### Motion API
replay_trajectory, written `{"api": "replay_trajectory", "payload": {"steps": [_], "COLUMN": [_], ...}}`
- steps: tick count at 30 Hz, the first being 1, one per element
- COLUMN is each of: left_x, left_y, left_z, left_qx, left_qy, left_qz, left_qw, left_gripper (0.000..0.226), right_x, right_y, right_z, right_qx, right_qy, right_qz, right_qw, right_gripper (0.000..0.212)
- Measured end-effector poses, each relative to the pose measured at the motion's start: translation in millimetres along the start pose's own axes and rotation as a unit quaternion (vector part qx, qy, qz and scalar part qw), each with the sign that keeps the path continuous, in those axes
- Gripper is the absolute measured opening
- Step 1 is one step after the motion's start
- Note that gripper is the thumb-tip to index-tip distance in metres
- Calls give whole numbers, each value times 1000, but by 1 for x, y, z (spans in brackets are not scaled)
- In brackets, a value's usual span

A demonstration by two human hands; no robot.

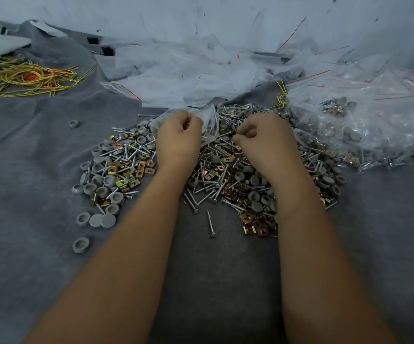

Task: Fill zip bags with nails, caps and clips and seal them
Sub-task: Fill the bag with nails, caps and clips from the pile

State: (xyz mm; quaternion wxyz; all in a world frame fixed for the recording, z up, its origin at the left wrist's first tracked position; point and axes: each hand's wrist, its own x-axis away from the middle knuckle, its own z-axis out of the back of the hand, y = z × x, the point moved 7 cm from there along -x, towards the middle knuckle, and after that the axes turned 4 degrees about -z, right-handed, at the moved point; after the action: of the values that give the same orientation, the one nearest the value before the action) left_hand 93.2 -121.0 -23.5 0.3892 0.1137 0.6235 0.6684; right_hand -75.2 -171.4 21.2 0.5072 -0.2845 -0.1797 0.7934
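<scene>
A wide heap of silver nails [207, 187], grey round caps [101, 180] and brass-coloured clips [253, 224] lies on the grey cloth [27, 170] in front of me. My left hand [178, 140] grips a small clear zip bag [209, 125] above the far part of the heap; a few nails show inside it. My right hand [263, 137] hovers just right of the bag with its fingers curled and pinched together over the nails; what it pinches is hidden.
Empty clear zip bags [188, 78] with red seal lines are piled behind the heap. Filled bags [364, 120] lie at the right. A tangle of yellow and orange rubber bands [27, 78] sits at the far left. Loose caps [80, 244] lie near the front left.
</scene>
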Motion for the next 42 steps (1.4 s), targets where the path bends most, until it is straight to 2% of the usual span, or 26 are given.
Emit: {"api": "replay_trajectory", "payload": {"steps": [2,4,6,10,14,18,21,25,30,37,42], "left_x": [1,3,5,4,3,0,-1,-1,-1,-1,0], "left_y": [4,9,12,12,9,2,0,0,-1,-1,0], "left_z": [-3,-5,-6,-6,-5,-1,-1,-1,-2,-2,-1], "left_qx": [-26,-40,-39,-28,-15,9,26,31,26,26,20], "left_qy": [-14,-29,-38,-39,-29,-4,2,2,1,-2,-4], "left_qz": [-16,-33,-45,-44,-31,-3,8,10,15,10,7], "left_qw": [999,998,998,998,999,1000,1000,999,1000,1000,1000], "left_gripper": [19,18,18,18,19,22,23,23,24,24,23], "right_x": [1,3,4,1,1,1,4,11,14,11,0], "right_y": [-5,-15,-23,-20,-19,-13,-11,-18,-21,-22,-8], "right_z": [5,6,0,-21,-17,-4,-8,-26,-32,-32,-15], "right_qx": [-103,-145,-110,1,-54,-96,-27,81,53,2,-54], "right_qy": [32,52,55,9,23,39,-25,-139,-163,-139,-26], "right_qz": [8,47,81,88,78,26,7,32,46,61,29], "right_qw": [994,987,989,996,995,994,999,986,984,988,998], "right_gripper": [7,8,2,14,22,16,20,9,8,16,12]}}
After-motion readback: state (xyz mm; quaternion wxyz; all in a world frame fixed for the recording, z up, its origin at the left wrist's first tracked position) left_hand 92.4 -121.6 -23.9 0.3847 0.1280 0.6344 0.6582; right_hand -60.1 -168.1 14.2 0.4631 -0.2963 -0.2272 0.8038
